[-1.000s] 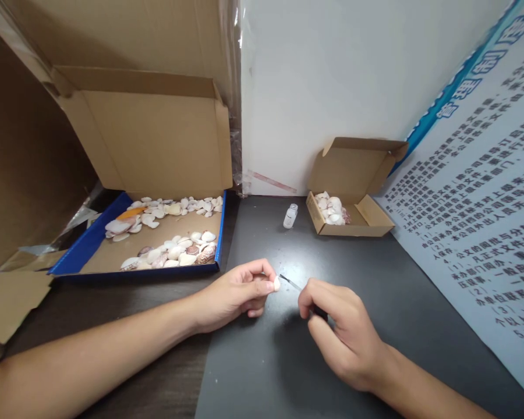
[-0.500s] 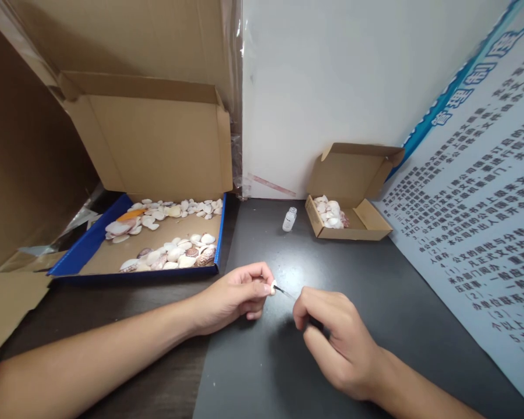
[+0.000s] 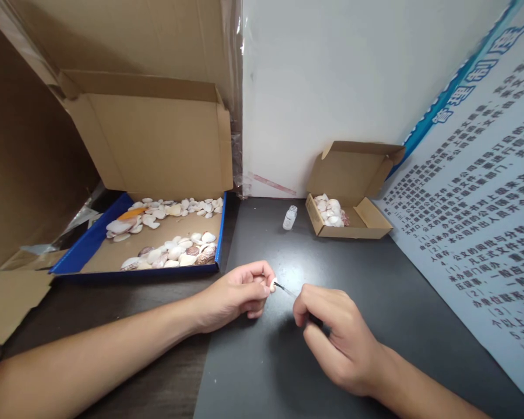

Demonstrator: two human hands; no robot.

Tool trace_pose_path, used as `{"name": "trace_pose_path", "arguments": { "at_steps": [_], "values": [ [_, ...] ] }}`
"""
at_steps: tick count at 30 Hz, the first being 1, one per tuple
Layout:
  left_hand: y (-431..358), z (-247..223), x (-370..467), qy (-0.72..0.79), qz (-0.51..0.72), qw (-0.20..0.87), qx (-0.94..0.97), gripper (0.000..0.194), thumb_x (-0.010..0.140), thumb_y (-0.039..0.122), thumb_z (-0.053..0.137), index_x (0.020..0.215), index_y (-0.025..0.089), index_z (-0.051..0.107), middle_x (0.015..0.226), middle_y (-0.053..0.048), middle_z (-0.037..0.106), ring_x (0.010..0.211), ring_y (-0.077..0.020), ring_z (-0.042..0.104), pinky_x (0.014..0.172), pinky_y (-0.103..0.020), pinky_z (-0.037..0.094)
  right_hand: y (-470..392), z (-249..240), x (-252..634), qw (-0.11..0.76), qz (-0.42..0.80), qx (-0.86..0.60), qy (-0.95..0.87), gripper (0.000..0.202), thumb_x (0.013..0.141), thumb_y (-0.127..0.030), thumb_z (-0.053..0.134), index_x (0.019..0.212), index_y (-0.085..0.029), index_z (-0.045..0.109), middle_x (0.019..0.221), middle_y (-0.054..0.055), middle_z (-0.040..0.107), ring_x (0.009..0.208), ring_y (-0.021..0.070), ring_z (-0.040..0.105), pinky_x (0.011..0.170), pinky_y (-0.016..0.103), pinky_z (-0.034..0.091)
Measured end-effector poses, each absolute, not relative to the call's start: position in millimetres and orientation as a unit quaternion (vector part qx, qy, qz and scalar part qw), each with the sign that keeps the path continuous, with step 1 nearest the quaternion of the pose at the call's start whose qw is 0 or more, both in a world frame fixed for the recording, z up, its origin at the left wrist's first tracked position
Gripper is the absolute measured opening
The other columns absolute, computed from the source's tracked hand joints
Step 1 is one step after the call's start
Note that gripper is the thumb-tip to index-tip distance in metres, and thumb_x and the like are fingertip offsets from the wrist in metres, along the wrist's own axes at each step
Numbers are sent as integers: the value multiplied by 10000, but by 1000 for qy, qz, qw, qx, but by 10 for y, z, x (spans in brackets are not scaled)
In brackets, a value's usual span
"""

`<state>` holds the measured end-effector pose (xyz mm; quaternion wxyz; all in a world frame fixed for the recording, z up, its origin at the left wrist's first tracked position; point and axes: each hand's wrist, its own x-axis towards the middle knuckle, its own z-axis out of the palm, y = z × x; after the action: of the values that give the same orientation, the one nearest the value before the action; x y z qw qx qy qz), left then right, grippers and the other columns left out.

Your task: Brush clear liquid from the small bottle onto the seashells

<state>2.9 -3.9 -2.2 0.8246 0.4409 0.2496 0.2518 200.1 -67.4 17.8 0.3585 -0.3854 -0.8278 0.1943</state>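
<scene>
Between thumb and fingers, my left hand [image 3: 243, 289] pinches a small white seashell [image 3: 273, 285] above the dark mat. My right hand [image 3: 338, 337] is closed around a small applicator brush [image 3: 286, 289] with a clear stem and dark bristles; its handle is mostly hidden in the fist. The brush tip meets the shell's right side. Behind the hands, a small glass bottle [image 3: 290, 218] with whitish contents stands upright, its neck uncapped. Farther right is a small open cardboard box [image 3: 353, 233] with white shells [image 3: 329, 209] piled in its left part.
At the left, a large blue-edged cardboard box [image 3: 109, 256] lies open, with shells in a back group and a front group [image 3: 181, 252]. A white panel [image 3: 323, 75] rises behind the mat [image 3: 244, 378]. A printed sheet [image 3: 475, 233] slopes along the right.
The hands, shell and brush hold nearly the same place. The shell appears slightly turned against the brush tip, and the whole view has shifted very little.
</scene>
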Motion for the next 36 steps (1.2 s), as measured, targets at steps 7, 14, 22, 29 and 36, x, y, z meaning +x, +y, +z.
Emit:
{"name": "trace_pose_path", "arguments": {
  "at_steps": [7, 14, 22, 29, 36],
  "values": [
    [-44, -16, 34, 251, 252, 814, 459, 315, 780, 376, 758, 798, 185, 508, 559, 101, 370, 466, -46, 266, 484, -211, 265, -670, 188, 1997, 322, 190, -421, -826, 161, 733, -58, 409, 706, -216, 400, 616, -33, 438, 537, 129, 388, 531, 270, 289],
    [-33, -59, 22, 249, 244, 791, 503, 336, 823, 431, 714, 826, 190, 480, 548, 101, 381, 472, -54, 318, 482, -212, 262, -679, 220, 2001, 364, 166, -388, -830, 174, 736, -46, 404, 700, -216, 389, 606, -44, 398, 516, 119, 348, 514, 264, 271],
    [-34, -58, 1, 249, 226, 771, 540, 339, 847, 451, 682, 846, 186, 471, 566, 98, 395, 492, -56, 346, 491, -207, 275, -671, 196, 1996, 350, 168, -431, -815, 171, 736, -54, 409, 697, -216, 370, 603, -44, 398, 529, 120, 350, 525, 267, 265],
    [-25, -64, 2, 249, 224, 771, 542, 345, 847, 454, 680, 840, 193, 456, 559, 103, 380, 490, -58, 336, 491, -209, 266, -681, 195, 1995, 351, 176, -401, -828, 178, 720, -50, 406, 691, -218, 355, 597, -48, 383, 514, 116, 333, 516, 265, 261],
    [-23, -67, 2, 246, 219, 769, 547, 340, 851, 459, 673, 842, 189, 466, 562, 101, 383, 495, -60, 336, 496, -212, 268, -667, 212, 1998, 367, 162, -414, -817, 175, 729, -50, 406, 691, -215, 361, 596, -51, 372, 514, 111, 327, 513, 258, 258]
  ]
}}
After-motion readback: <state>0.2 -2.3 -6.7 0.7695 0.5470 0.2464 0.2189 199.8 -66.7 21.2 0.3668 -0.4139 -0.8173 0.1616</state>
